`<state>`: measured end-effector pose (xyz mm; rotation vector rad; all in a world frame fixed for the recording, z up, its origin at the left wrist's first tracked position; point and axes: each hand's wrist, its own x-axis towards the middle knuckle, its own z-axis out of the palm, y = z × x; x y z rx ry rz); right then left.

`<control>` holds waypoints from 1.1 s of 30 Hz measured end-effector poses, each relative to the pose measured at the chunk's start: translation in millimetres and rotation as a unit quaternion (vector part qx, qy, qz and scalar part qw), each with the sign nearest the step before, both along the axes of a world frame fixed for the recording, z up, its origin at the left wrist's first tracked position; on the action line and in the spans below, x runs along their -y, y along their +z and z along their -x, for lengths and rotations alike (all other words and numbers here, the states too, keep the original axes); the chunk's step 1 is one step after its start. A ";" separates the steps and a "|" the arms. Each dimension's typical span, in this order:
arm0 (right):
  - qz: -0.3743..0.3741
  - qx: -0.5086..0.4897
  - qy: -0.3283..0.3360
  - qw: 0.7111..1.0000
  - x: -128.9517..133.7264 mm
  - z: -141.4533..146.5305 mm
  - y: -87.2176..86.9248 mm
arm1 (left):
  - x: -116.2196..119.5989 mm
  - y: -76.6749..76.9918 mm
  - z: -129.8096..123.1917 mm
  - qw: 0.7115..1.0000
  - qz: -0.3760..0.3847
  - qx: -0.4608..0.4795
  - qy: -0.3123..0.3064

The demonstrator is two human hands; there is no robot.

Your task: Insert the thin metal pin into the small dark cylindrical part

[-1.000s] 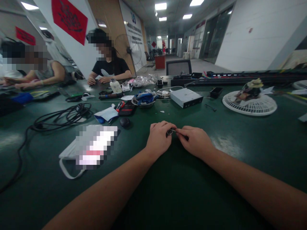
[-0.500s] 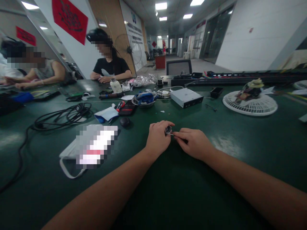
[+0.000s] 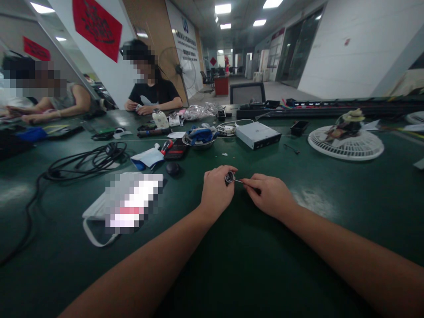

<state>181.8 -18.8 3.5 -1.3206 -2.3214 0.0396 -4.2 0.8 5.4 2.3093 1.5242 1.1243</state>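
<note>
Right now the round metal part point(image 3: 229, 177) is above the middle of the desk point(image 3: 232, 265), between your two hands. Your left hand point(image 3: 217, 187) is closed around it, fingers curled, with its open, hollow face showing. Your right hand point(image 3: 270, 194) pinches a thin metal tool point(image 3: 238, 180) between thumb and fingers, and the tool's far end is at the side of the part; you cannot tell from here whether it goes inside.

Beyond your left hand you have a dark mouse point(image 3: 172, 168), with a blue and white packet point(image 3: 147, 157) and a black case point(image 3: 176, 149) past it. Nearer you on the left lies a white face mask point(image 3: 99, 207), partly under a bright, blurred-out flat thing point(image 3: 135, 201), and a coiled black cable point(image 3: 82, 163) is farther out. Ahead of you sit a metal bowl point(image 3: 199, 145) holding blue cloth point(image 3: 200, 134) and a grey box point(image 3: 257, 134). To your right is a round white grille point(image 3: 346, 148). Across the desk, a person in a black shirt point(image 3: 155, 95) sits with both hands together.
</note>
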 end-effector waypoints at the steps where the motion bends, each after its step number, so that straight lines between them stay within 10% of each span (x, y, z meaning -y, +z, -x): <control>1: -0.002 0.009 0.011 1.000 0.8 0.3 0.4 | 0.3 -0.4 -0.2 1.000 0.000 -0.010 -0.003; 33: -0.015 0.033 0.006 0.999 3.3 0.9 1.3 | 2.1 -1.0 -2.3 0.999 0.010 -0.044 -0.022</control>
